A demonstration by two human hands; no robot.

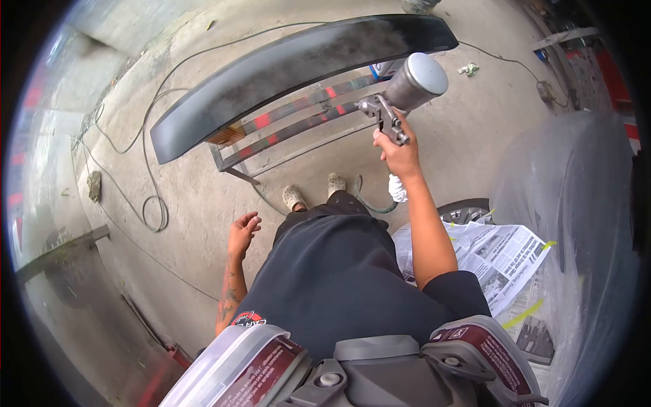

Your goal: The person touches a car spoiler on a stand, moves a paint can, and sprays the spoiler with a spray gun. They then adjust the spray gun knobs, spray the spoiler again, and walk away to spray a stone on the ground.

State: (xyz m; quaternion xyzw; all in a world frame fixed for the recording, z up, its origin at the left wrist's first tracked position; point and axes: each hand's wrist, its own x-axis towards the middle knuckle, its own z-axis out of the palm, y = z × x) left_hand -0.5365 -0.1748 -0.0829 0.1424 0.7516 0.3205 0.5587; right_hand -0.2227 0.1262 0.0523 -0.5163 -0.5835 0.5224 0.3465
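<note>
My right hand (401,157) is wrapped round the handle of a metal spray gun (384,115). A silver paint cup (422,78) sits on the gun, tilted up to the right. The gun's nozzle end is close to the near edge of a long, dark curved panel (285,68), apart from it. Patchy grey and black tones cover the panel, which rests on a metal stand (291,136). My left hand (243,234) hangs beside my body with loosely bent fingers, holding nothing that I can see.
An air hose (146,146) loops over the concrete floor at left. White cloth (397,188) is wrapped by the hose below the gun. At right are newspaper masking (498,254), a wheel (468,210) and clear plastic sheeting (563,203). A respirator (380,370) fills the bottom edge.
</note>
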